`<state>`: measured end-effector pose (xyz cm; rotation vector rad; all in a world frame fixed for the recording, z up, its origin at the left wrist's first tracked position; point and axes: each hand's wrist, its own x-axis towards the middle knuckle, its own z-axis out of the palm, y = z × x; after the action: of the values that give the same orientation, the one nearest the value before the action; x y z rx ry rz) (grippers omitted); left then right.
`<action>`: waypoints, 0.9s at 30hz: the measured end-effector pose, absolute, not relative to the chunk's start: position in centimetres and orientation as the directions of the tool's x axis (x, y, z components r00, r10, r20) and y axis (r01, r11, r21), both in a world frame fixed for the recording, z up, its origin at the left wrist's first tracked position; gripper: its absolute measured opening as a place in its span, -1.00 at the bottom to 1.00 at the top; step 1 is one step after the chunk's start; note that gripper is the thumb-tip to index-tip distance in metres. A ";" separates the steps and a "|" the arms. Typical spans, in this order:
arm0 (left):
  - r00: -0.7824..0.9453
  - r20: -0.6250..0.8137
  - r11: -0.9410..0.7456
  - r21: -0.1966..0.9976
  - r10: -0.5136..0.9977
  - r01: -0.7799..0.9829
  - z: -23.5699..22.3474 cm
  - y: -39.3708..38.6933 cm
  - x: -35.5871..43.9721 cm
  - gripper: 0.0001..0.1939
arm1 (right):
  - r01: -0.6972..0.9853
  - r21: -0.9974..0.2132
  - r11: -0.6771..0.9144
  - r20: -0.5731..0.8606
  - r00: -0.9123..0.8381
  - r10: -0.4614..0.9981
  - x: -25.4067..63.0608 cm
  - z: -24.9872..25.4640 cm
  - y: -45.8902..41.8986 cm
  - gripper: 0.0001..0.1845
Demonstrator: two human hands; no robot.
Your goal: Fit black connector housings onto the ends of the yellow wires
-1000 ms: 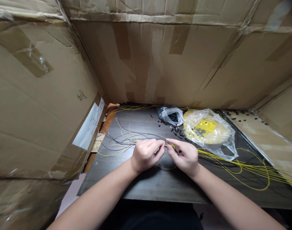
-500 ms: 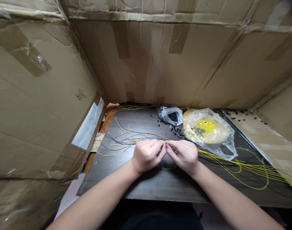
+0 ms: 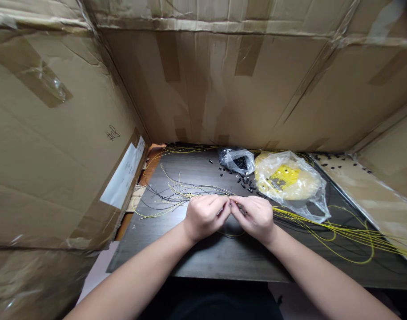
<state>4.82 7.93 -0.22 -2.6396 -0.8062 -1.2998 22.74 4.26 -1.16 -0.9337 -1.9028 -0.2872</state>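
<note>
My left hand (image 3: 205, 214) and my right hand (image 3: 255, 218) meet fingertip to fingertip above the dark table. Both are closed in a pinch. Whatever sits between the fingertips is too small and covered to make out. Thin yellow and black wires (image 3: 176, 194) fan out on the table to the left of my left hand. More yellow wires (image 3: 303, 217) run from beside my right hand towards the right edge. Beneath the hands a thin yellow wire loop (image 3: 231, 235) shows.
Behind the hands stand a clear bag of small black parts (image 3: 240, 163) and a larger clear bag of yellow parts (image 3: 290, 175). Several loose black pieces (image 3: 245, 181) lie near them. Cardboard walls (image 3: 203, 93) enclose the dark table (image 3: 203, 262) at the back and sides.
My right hand has shifted very slightly to the left. Both hands keep their pinch, and the bags and loose pieces lie as before.
</note>
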 end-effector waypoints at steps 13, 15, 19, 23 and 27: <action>0.458 0.810 -0.887 0.155 0.366 0.436 -0.1 8.2 4.4 -0.90 | 0.487 -0.566 0.665 0.733 -0.072 0.677 23.3 -0.9 4.8 -0.47; 0.457 0.810 -0.886 0.156 0.368 0.437 -0.1 8.2 4.3 -0.89 | 0.462 -0.581 0.671 0.735 -0.057 0.676 23.3 -1.2 4.9 -0.45; 0.456 0.803 -0.884 0.177 0.384 0.433 0.0 8.2 4.3 -0.89 | 0.405 -0.628 0.665 0.729 0.007 0.684 23.5 -1.6 4.8 -0.47; 0.461 0.796 -0.883 0.186 0.393 0.432 0.0 8.3 4.3 -0.90 | 0.419 -0.605 0.677 0.744 -0.005 0.668 23.8 -1.5 4.8 -0.54; 0.455 0.796 -0.883 0.199 0.399 0.425 -0.1 8.3 4.4 -0.90 | 0.423 -0.573 0.702 0.759 -0.050 0.649 24.0 -1.1 4.7 -0.58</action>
<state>4.41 8.34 -0.12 -2.6553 -0.7521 -1.4407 23.96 4.73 -1.08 -0.8728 -1.6786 0.2287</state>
